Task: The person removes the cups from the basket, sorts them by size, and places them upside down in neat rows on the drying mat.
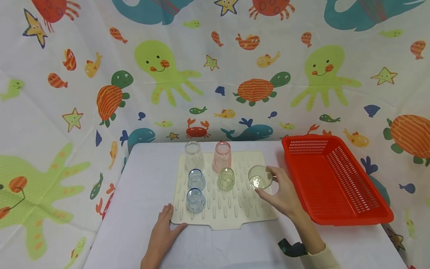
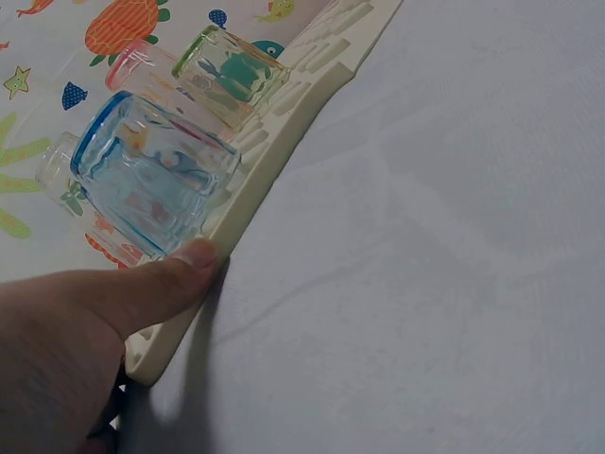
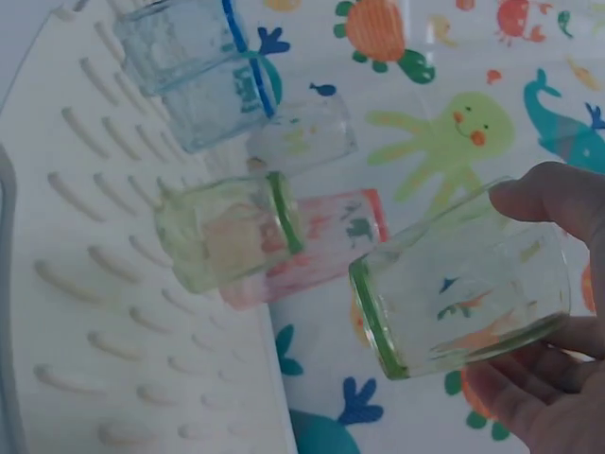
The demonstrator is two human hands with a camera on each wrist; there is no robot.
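My right hand [image 1: 282, 190] holds a clear drinking glass with a green rim [image 3: 463, 293] between thumb and fingers, raised over the right part of a cream ridged drying mat [image 1: 235, 205]. My left hand [image 1: 164, 228] rests at the mat's front-left corner, thumb along the front edge and fingers along the left side. On the mat stand two blue-rimmed glasses [image 1: 196, 200], a short green glass [image 1: 226, 179], a tall pink glass [image 1: 222, 157] and a tall clear glass [image 1: 194, 156]. One blue glass [image 2: 156, 175] is close to the left thumb in the left wrist view.
A red plastic basket [image 1: 332, 179] with slotted walls stands to the right of the mat. White cloth [image 1: 141, 179] covers the table. Behind hangs a curtain [image 1: 208, 93] printed with sea animals.
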